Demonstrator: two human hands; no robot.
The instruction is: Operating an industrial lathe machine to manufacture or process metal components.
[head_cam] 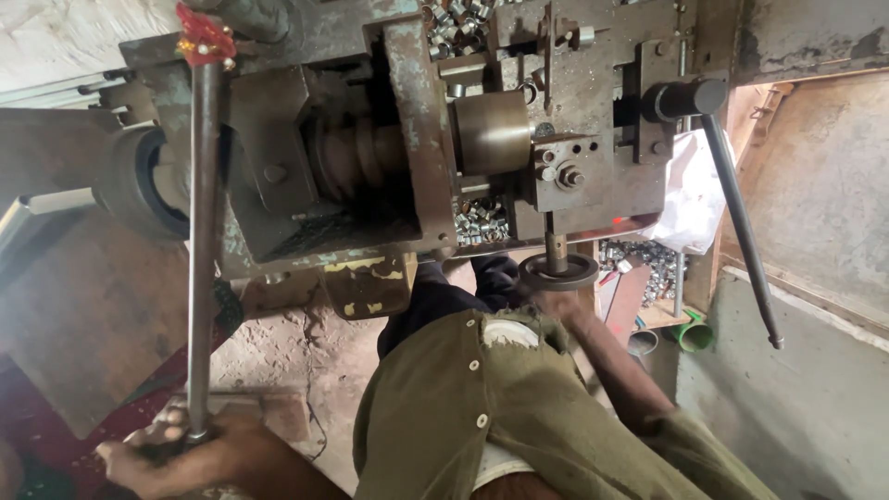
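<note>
My left hand [171, 449] is closed tight around the lower end of a long steel lever [202, 250], which runs upright to the top of the machine [370, 139]. My right hand [556, 298] reaches under the small black handwheel [557, 271] at the machine's lower edge; I cannot tell how far its fingers are closed. Small metal rings [480, 220] lie heaped in the machine just above the handwheel.

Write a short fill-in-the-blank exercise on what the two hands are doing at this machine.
1. The left hand grips the lower end of a long metal ____.
2. The right hand reaches up to a small round ____ under the machine.
3. A red ____ is tied at the top of the lever.

Missing words: lever; handwheel; cloth
</note>
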